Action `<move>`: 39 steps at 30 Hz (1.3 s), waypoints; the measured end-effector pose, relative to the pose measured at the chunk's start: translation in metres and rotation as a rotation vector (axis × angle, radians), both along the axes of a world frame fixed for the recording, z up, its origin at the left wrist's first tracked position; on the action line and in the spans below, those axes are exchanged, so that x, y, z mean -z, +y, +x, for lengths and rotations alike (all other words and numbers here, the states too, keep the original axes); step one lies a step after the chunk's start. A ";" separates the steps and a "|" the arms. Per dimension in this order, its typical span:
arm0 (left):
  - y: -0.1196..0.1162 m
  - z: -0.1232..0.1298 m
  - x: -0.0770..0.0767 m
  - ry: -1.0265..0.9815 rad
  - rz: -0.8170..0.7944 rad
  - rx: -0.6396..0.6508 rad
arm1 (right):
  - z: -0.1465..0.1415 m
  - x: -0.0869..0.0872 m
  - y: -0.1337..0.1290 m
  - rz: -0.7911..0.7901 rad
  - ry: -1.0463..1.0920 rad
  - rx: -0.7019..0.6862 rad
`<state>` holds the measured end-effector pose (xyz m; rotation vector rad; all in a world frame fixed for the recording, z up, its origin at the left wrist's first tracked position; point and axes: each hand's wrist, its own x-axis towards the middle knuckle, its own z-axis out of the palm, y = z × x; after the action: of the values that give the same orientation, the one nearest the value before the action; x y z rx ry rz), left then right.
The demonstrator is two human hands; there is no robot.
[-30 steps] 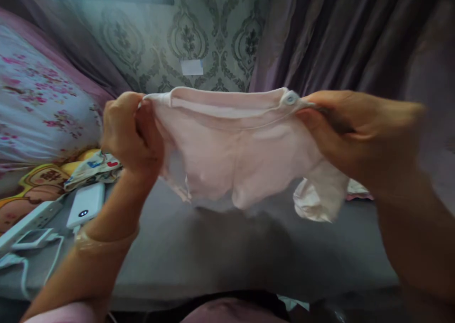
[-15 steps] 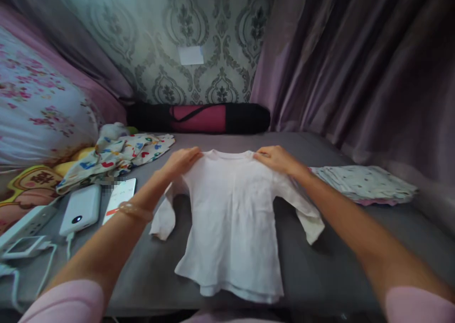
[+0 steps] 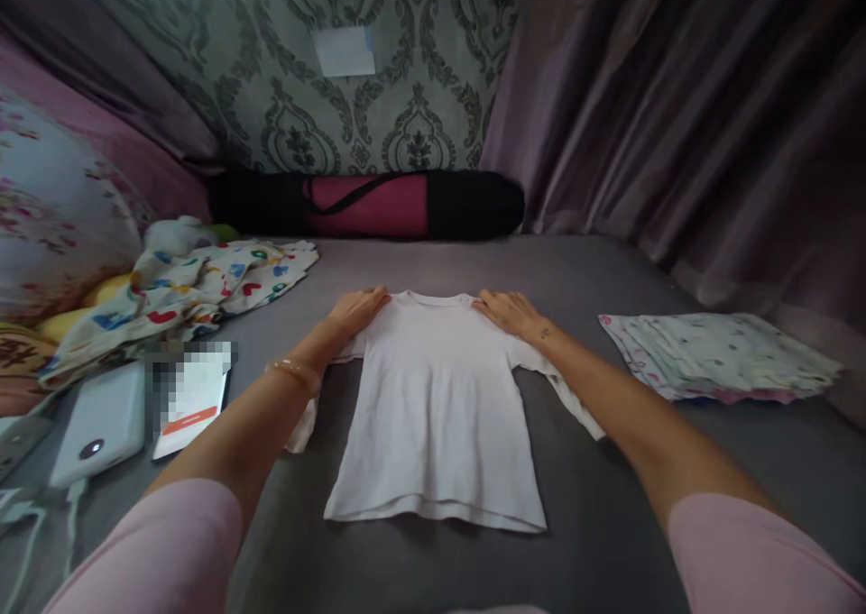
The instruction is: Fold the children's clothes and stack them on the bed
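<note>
A small white long-sleeved shirt lies spread on the grey bed surface, its neckline away from me and its hem toward me. My left hand is closed on the shirt's left shoulder beside the collar. On the other shoulder, my right hand has its fingers closed on the cloth in the same way. Both sleeves angle outward and are partly hidden beneath my forearms. Soft creases run down the middle of the front, and the hem shows two layers slightly apart.
At right lies a stack of folded patterned clothes. To the left are a crumpled printed garment, a phone and a white power bank with a cable. A black and pink long bag lies along the wall.
The shirt has come down flatter on the bed, its sleeves less visible under my arms. Both hands keep hold of the shoulders. My view has tilted downward.
</note>
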<state>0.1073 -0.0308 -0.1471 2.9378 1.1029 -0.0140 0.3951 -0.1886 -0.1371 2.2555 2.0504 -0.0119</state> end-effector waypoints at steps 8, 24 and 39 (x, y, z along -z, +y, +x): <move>0.045 0.022 -0.006 -0.056 -0.020 -0.088 | 0.018 -0.005 0.049 0.021 0.062 0.045; 0.044 0.058 0.022 -0.277 0.028 -0.079 | -0.001 0.022 0.076 0.265 0.270 0.051; 0.013 0.098 0.007 -0.208 0.113 0.075 | 0.073 -0.020 -0.064 0.113 0.533 0.475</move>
<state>0.2049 -0.0178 -0.1542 2.9893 0.9955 0.3562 0.4682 -0.2528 -0.1173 3.0088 1.6626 -0.6030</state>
